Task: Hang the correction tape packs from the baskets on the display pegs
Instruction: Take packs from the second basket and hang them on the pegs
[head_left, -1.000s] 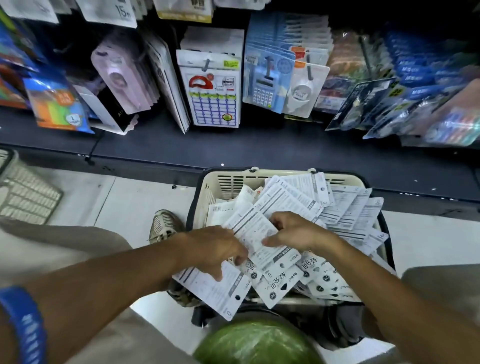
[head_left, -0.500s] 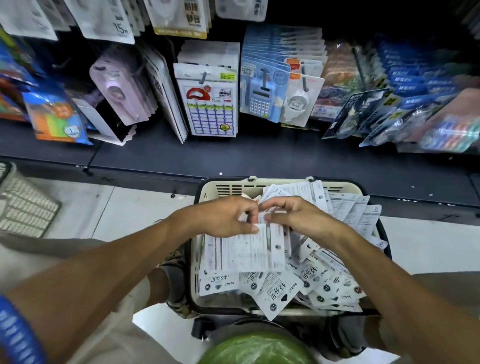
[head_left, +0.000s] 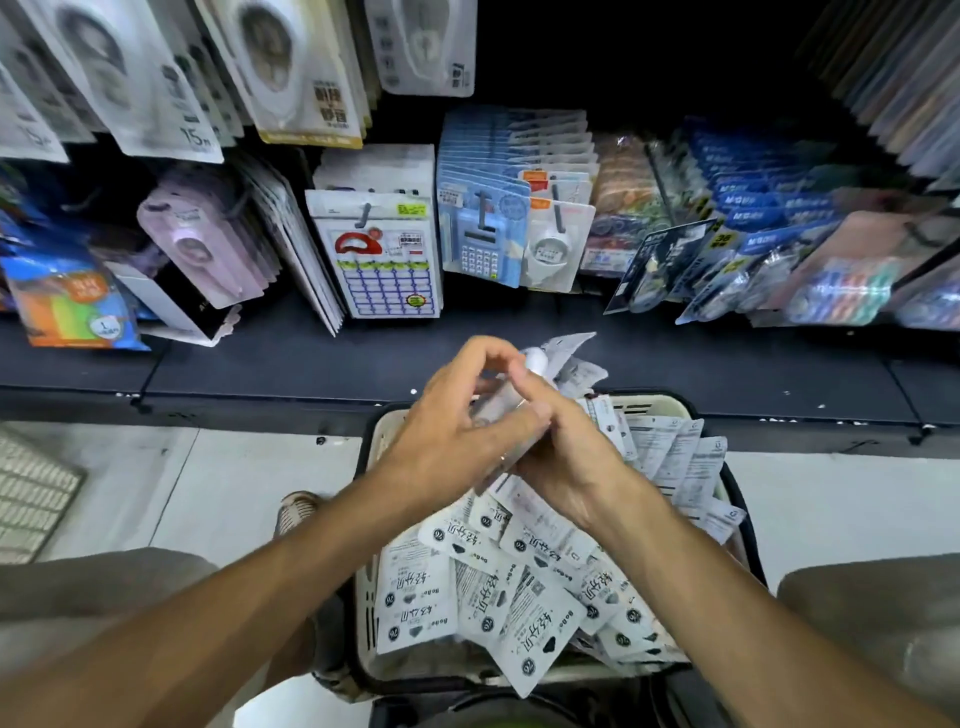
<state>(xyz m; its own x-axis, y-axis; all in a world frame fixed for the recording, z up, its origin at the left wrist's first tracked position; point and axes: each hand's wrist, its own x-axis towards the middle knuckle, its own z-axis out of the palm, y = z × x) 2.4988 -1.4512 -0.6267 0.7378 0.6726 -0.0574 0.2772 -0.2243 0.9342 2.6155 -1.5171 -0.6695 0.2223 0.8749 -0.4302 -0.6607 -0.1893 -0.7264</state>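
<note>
- Mostly hidden between both hands, a small bunch of packs (head_left: 563, 358) shows only its top corners above the basket (head_left: 655, 404).
- Left hand (head_left: 457, 426) curls its fingers (head_left: 485, 349) narrowly around the bunch; right hand (head_left: 558, 447) presses its fingers against it from the other side.
- Loose packs (head_left: 524, 618) fill the basket; their print is partly blurred.
- Since half a second ago, both hands have risen from inside the basket to over its far rim, toward the shelf (head_left: 291, 364).
</note>
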